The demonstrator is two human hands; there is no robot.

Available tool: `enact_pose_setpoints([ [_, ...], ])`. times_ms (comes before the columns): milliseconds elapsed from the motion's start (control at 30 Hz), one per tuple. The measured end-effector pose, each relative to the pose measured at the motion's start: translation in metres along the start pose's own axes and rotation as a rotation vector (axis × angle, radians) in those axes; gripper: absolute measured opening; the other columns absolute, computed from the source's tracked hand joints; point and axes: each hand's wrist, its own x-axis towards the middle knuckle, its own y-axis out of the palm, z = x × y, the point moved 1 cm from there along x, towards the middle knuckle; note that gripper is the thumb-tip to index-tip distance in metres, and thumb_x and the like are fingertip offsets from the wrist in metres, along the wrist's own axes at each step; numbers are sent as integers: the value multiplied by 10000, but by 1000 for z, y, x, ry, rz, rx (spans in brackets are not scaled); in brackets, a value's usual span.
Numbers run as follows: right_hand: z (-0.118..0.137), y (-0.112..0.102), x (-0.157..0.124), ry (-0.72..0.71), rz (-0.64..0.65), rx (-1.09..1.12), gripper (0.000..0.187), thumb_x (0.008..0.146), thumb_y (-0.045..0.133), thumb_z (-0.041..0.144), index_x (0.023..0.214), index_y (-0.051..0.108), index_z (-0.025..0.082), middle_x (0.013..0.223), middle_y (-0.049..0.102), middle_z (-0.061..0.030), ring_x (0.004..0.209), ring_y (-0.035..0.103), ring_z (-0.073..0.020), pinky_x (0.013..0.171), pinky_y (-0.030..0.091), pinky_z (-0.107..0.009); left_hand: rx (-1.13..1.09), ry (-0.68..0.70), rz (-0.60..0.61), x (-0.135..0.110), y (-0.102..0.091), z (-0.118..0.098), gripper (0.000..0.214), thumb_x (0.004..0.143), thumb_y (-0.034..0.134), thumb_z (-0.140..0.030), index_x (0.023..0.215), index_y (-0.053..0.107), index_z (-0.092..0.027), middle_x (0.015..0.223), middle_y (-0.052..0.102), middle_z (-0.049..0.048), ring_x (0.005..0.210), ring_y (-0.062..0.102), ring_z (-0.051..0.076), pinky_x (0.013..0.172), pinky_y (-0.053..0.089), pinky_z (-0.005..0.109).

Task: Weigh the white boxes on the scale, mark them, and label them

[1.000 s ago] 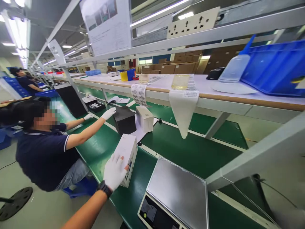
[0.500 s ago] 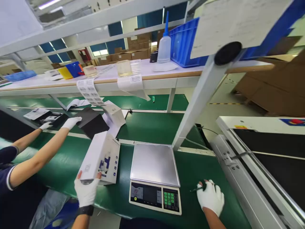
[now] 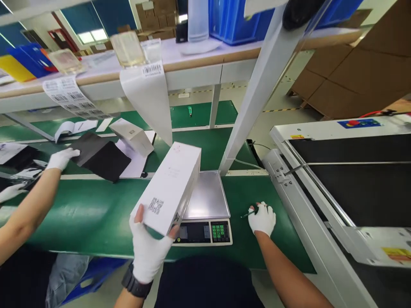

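My left hand, in a white glove, grips the near end of a long white product box with a printed code on its side. The box is lifted off the green belt and tilted, partly over the steel pan of a weighing scale. To the right of the scale, my right hand, also gloved, rests on the belt, closed on a dark pen.
At the left, a co-worker's gloved hand touches a black box. A smaller white box and papers lie behind it. A label strip hangs from the upper shelf. A white post stands behind the scale; a second conveyor runs on the right.
My left hand has lifted the white box off the belt and swung it right, over the scale. My right hand stays by the scale with the pen. My view has tilted downward.
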Motion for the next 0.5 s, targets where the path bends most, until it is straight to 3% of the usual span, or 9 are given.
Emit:
enact_pose_setpoints([
  [33, 0, 0, -1, 16, 8, 2, 368, 854, 459, 308, 1079, 648, 86, 1253, 586, -239, 1200, 470, -370, 1046, 364, -536, -84, 14, 44, -2, 5, -4, 1193, 618, 778, -670, 1554, 175, -240, 1570, 323, 167, 1430, 413, 369, 1196, 382, 557],
  [100, 0, 1, -2, 35, 37, 6, 379, 851, 456, 310, 1088, 644, 80, 1262, 581, -242, 1202, 469, -363, 1053, 359, -520, -291, -45, 147, -1, 9, -1, 1105, 719, 686, -716, 1558, 189, -196, 1424, 521, 183, 1253, 602, 329, 1067, 514, 535],
  [133, -1, 1, -3, 34, 55, 7, 379, 850, 455, 310, 1085, 643, 79, 1267, 578, -243, 1203, 467, -361, 1051, 360, -512, -366, -121, 180, 2, 10, 8, 994, 783, 615, -720, 1533, 265, -169, 1272, 634, 162, 1079, 692, 288, 952, 582, 492],
  [200, -3, 1, -4, 23, 77, 13, 376, 847, 455, 310, 1082, 638, 81, 1281, 567, -247, 1206, 462, -365, 1046, 361, -508, -388, -286, 185, 8, 15, 37, 798, 869, 489, -707, 1407, 463, -118, 971, 724, 102, 784, 720, 220, 747, 616, 398],
  [333, -6, 1, -4, 13, 88, 34, 364, 841, 457, 315, 1073, 630, 94, 1275, 563, -243, 1187, 464, -376, 1031, 368, -518, 8, -484, 281, 0, 37, 116, 632, 954, 281, -628, 1159, 616, -132, 885, 741, 85, 797, 716, 200, 771, 589, 331],
  [400, -7, 0, -5, 13, 93, 38, 363, 839, 456, 321, 1070, 629, 103, 1269, 563, -237, 1173, 469, -378, 1031, 367, -523, 207, -529, 373, -16, 47, 149, 501, 956, 323, -552, 998, 646, -172, 832, 741, 81, 782, 713, 213, 774, 569, 331],
  [500, -7, -2, -6, 20, 109, 48, 380, 843, 450, 329, 1093, 629, 106, 1253, 563, -230, 1146, 478, -376, 1018, 376, -519, 390, -532, 452, -39, 49, 179, 325, 903, 472, -488, 780, 620, -227, 728, 721, 64, 720, 698, 250, 700, 531, 341],
])
